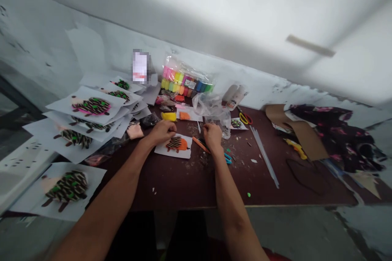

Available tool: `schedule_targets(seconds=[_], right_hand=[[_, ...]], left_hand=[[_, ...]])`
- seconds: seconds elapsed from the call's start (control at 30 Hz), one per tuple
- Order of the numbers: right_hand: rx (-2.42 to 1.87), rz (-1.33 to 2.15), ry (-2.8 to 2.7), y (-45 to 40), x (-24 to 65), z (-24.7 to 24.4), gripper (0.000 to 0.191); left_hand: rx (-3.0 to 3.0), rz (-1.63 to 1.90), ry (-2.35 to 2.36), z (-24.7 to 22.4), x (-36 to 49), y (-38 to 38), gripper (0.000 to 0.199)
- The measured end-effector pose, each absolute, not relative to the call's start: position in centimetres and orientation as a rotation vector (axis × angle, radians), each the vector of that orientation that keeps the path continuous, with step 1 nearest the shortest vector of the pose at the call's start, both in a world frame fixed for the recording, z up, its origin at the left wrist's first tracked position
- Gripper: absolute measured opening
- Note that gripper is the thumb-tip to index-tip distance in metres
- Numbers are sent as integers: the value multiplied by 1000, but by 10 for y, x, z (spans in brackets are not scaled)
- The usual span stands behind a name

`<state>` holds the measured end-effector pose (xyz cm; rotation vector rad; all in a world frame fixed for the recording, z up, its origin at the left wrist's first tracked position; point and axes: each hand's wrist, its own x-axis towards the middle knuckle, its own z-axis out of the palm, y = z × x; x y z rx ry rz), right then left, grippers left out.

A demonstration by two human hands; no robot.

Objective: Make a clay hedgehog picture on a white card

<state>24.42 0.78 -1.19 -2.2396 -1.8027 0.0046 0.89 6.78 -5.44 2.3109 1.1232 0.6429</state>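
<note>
Hedgehog card [173,147] looks light, probably fragile, so grab bare edges; left hand [163,131] and right hand [212,135] are curled, can't say if pinching.

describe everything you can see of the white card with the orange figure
The white card, seemingly paper, lies flat on the dark red-brown table, slightly turned. It bears an orange figure with striped dark spikes covering its left part, small feet below and a dark tip at right. The left hand is at its top left edge; contact is unclear.
</note>
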Motion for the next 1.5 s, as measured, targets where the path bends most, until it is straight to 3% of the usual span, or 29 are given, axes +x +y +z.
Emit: schedule_targets(seconds=[0.53, 0.9, 1.33, 1.5], right_hand=[[-2210, 29, -1799, 29, 235, -16, 24], [-1646, 683, -1763, -14, 215, -18, 17], [-1714, 655, -1836, -20, 210, -15, 22], [-1823, 489, -2022, -20, 203, -13, 22]], left_hand=[[2342, 603, 1165, -51, 11, 65, 9], [2337, 596, 1158, -50, 10, 66, 10], [2288, 629, 1144, -48, 10, 63, 14], [2294, 635, 1126, -48, 10, 63, 16]])
